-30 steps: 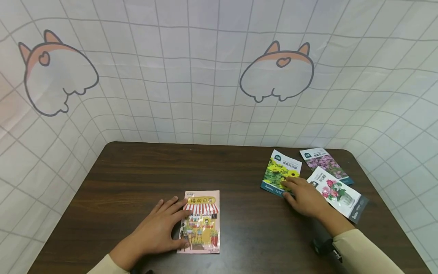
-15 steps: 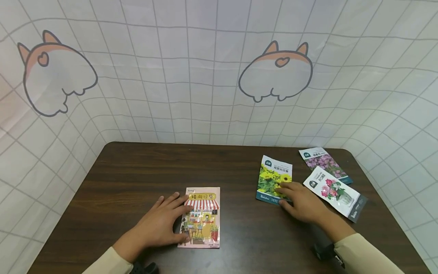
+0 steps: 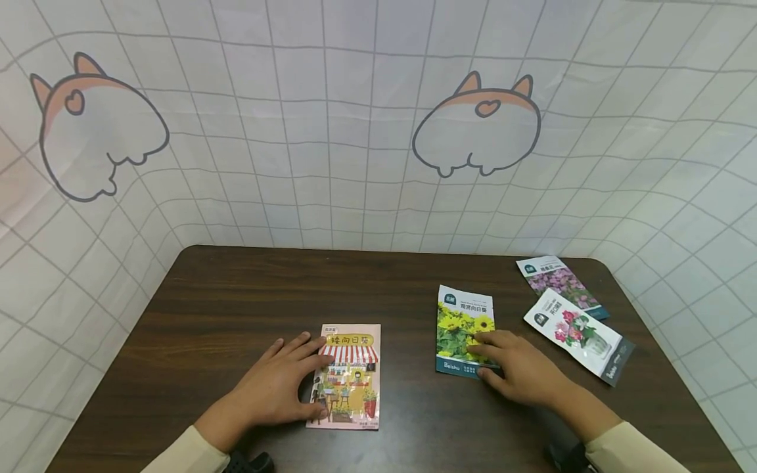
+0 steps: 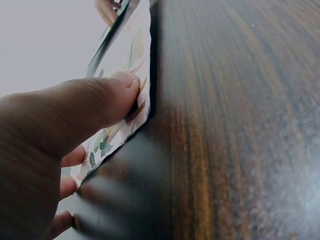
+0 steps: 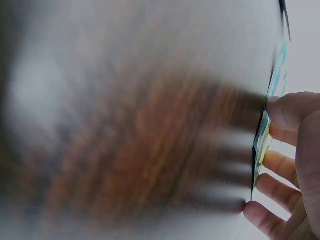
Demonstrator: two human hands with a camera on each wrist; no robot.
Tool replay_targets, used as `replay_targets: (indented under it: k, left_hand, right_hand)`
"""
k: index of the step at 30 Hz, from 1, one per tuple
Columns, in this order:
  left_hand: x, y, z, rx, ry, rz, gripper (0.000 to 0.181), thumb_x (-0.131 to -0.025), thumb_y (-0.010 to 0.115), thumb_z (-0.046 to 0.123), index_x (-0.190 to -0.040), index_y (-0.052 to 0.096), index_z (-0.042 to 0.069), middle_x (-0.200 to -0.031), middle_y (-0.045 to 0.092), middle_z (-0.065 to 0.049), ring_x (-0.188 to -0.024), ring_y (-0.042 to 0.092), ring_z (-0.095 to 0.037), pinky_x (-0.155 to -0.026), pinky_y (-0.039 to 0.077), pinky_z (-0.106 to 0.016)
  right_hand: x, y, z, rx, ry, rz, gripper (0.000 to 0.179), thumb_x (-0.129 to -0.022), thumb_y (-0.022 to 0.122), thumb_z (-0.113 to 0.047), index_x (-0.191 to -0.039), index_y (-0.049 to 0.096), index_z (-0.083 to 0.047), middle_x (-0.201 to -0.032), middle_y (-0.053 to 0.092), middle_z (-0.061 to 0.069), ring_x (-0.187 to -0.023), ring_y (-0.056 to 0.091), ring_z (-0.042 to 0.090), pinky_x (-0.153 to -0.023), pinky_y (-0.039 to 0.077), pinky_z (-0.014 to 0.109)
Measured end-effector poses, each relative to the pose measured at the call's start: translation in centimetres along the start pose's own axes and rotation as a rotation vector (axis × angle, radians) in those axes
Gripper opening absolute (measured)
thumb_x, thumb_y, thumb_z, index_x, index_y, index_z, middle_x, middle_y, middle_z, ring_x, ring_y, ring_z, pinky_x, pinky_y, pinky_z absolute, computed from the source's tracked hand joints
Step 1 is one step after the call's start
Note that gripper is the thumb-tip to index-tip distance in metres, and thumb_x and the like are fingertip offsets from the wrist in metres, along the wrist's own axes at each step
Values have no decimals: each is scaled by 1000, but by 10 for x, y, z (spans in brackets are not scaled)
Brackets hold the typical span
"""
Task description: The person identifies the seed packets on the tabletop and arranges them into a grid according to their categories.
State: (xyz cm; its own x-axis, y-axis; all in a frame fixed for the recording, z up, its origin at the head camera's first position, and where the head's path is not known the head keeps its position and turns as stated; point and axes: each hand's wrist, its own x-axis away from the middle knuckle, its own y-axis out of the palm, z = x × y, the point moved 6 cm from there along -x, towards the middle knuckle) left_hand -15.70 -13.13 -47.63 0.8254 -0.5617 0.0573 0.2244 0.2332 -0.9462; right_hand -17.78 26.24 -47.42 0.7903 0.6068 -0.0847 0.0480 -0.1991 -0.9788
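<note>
A pink seed packet (image 3: 353,387) with a striped awning picture lies flat on the table's near middle. On its left edge rests my left hand (image 3: 266,394), fingers spread, and the left wrist view shows the thumb (image 4: 112,95) touching its face. To the right, my right hand (image 3: 523,368) rests its fingertips on the lower right of a seed packet with yellow flowers (image 3: 458,326). The right wrist view sees that flower packet (image 5: 262,137) edge-on, with the thumb and fingers touching it. My right fingers hide part of its lower right corner.
Beyond my right hand lies a white packet with pink flowers (image 3: 573,328), overlapping a packet with purple flowers (image 3: 558,282) near the back right corner. They rest on a dark wooden table (image 3: 248,289). A white gridded cloth (image 3: 355,131) with cartoon corgis stands behind.
My right hand has slid the yellow-flower packet left and nearer, away from the other two, turning it more upright. The pink packet and my left hand shifted slightly away early on, then stayed still.
</note>
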Motion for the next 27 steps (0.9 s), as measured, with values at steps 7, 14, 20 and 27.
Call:
replay_targets:
  k: [7, 14, 20, 27]
  left_hand:
    - [1, 0, 0, 23, 5, 6, 82, -80, 79, 63, -150, 54, 27, -163, 37, -2, -152, 26, -33, -117, 17, -68]
    - [1, 0, 0, 17, 9, 15, 83, -80, 78, 64, -150, 54, 27, -163, 37, -2, -152, 25, -33, -117, 18, -68]
    - [0, 1, 0, 7, 14, 23, 82, -80, 78, 64, -150, 54, 27, -163, 37, -3, -152, 27, -33, -117, 19, -68]
    - [1, 0, 0, -1, 14, 18, 82, -81, 77, 64, -150, 54, 27, -163, 37, -3, -152, 27, -33, -117, 19, -67]
  right_hand:
    - [5, 0, -15, -12, -52, -3, 41, -95, 74, -30, -134, 69, -19, -138, 60, 11, -127, 56, 34, -101, 47, 59]
    - [10, 2, -28, 0, -91, -10, 39, -94, 75, -31, -132, 70, -23, -139, 59, 5, -127, 55, 28, -99, 50, 54]
    - [15, 3, -41, -9, -123, -15, 38, -94, 74, -32, -132, 70, -25, -138, 59, 2, -127, 55, 25, -98, 51, 52]
    - [19, 2, -52, 5, -155, -10, 38, -94, 75, -36, -131, 70, -28, -137, 58, -1, -125, 55, 21, -97, 53, 49]
